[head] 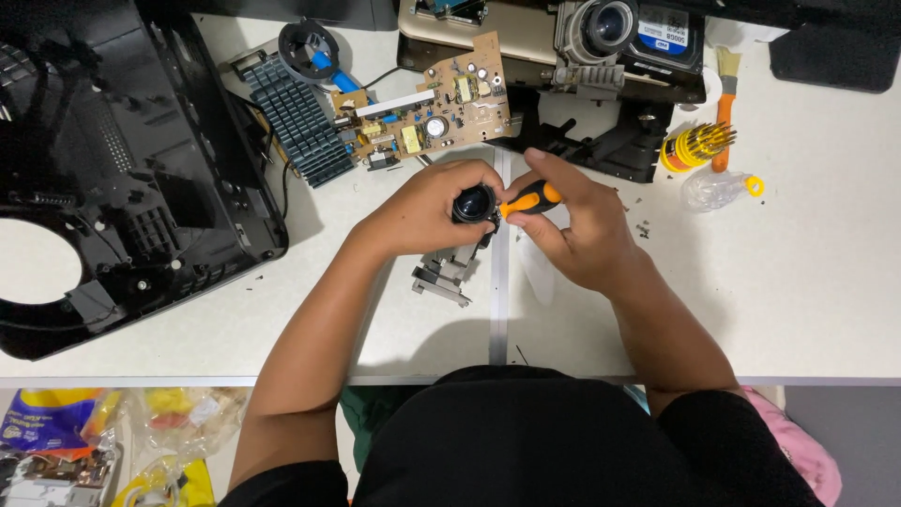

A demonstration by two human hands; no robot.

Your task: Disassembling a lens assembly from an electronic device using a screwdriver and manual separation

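My left hand (424,208) grips a small black lens barrel (473,203) with a round glass front, held above the white table (798,282). A grey metal bracket (446,274) hangs from the lens part, below my fingers. My right hand (577,225) holds a screwdriver with an orange and black handle (531,199), its tip pressed against the right side of the lens barrel. Both hands meet at the middle of the table, over the seam between two tabletops.
A large black plastic housing (113,178) lies at the left. A brown circuit board (432,108) and a finned heatsink (300,117) sit behind my hands. A screwdriver bit set (694,145), a brush (725,103) and a clear bag (718,188) lie right.
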